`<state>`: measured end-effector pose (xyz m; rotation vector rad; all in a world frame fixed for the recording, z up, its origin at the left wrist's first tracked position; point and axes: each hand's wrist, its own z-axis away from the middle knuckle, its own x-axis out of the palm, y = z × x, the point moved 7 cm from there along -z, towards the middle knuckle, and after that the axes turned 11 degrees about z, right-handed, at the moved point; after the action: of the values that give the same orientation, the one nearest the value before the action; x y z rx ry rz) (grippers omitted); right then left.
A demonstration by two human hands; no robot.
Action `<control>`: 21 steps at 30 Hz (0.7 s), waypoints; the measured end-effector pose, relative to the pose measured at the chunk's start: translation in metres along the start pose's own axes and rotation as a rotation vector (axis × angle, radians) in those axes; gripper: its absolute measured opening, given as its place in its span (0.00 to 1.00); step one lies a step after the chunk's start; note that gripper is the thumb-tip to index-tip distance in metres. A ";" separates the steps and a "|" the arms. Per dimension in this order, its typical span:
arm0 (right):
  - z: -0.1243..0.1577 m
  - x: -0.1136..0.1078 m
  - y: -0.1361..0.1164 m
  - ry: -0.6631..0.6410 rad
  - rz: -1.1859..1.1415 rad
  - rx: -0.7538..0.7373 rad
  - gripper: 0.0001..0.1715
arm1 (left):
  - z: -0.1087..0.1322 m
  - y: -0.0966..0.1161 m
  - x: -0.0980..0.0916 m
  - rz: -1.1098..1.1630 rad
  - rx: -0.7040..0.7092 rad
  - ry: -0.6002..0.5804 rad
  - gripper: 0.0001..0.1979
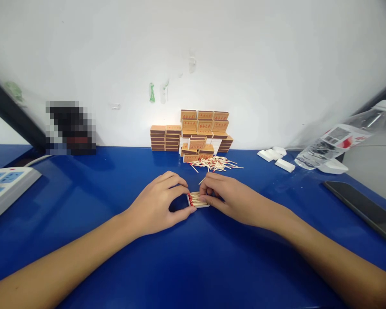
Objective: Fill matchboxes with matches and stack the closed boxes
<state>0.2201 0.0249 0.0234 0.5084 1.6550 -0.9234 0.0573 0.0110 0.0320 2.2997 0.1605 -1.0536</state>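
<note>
A small white matchbox tray [202,207] lies on the blue table, filled with red-tipped matches [196,199]. The thumb and fingers of my left hand [164,199] close on the tray's left end, where the red heads lie. At its right end, my right hand [223,193] is closed, with fingertips pinched on matches; its curled fingers hide how many. Just behind the tray, a loose heap of matches [214,163] spreads across the tabletop. Yellow-brown matchboxes [197,125] are stacked behind the heap against the wall.
At the right are a tilted clear plastic bottle [337,139], several white pieces [273,154] and a dark phone [363,208]. A white power strip [11,184] sits at the left edge. Near the wall stands a pixelated dark object [71,128].
</note>
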 end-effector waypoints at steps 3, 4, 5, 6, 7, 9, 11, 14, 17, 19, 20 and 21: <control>-0.001 -0.002 0.000 0.030 -0.021 0.010 0.11 | 0.000 0.000 0.000 -0.001 0.001 -0.002 0.11; -0.001 -0.002 0.000 0.030 -0.026 0.006 0.11 | 0.000 0.000 0.000 -0.002 0.001 -0.004 0.11; -0.001 -0.002 0.000 0.027 -0.028 0.001 0.12 | 0.000 0.000 0.000 -0.003 0.000 -0.006 0.11; -0.001 -0.003 0.000 0.024 -0.029 -0.006 0.12 | 0.000 0.000 0.000 -0.003 0.000 -0.008 0.11; -0.001 -0.003 0.000 0.022 -0.028 -0.012 0.12 | 0.000 -0.001 0.000 -0.002 -0.002 -0.009 0.11; 0.000 -0.006 -0.001 0.027 -0.019 -0.024 0.11 | 0.000 -0.001 0.000 -0.002 -0.002 -0.008 0.11; 0.001 -0.009 -0.001 0.041 -0.005 -0.033 0.08 | 0.000 0.000 0.000 -0.002 0.005 -0.005 0.11; 0.001 -0.011 -0.001 0.051 0.015 -0.038 0.04 | 0.000 0.001 0.001 0.004 0.020 -0.003 0.11; 0.000 -0.010 -0.001 0.047 0.011 -0.049 0.04 | 0.000 0.002 0.000 0.016 0.023 0.001 0.11; 0.000 -0.009 -0.001 0.059 0.002 -0.047 0.03 | 0.000 0.002 -0.001 0.030 0.028 -0.001 0.11; -0.001 -0.009 -0.001 0.068 -0.002 -0.044 0.03 | 0.000 0.002 0.000 0.036 0.031 -0.004 0.11; -0.001 -0.009 -0.001 0.076 -0.006 -0.044 0.02 | 0.000 0.003 0.000 0.041 0.035 -0.008 0.11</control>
<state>0.2216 0.0259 0.0323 0.5143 1.7425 -0.8789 0.0582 0.0090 0.0335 2.3194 0.0923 -1.0529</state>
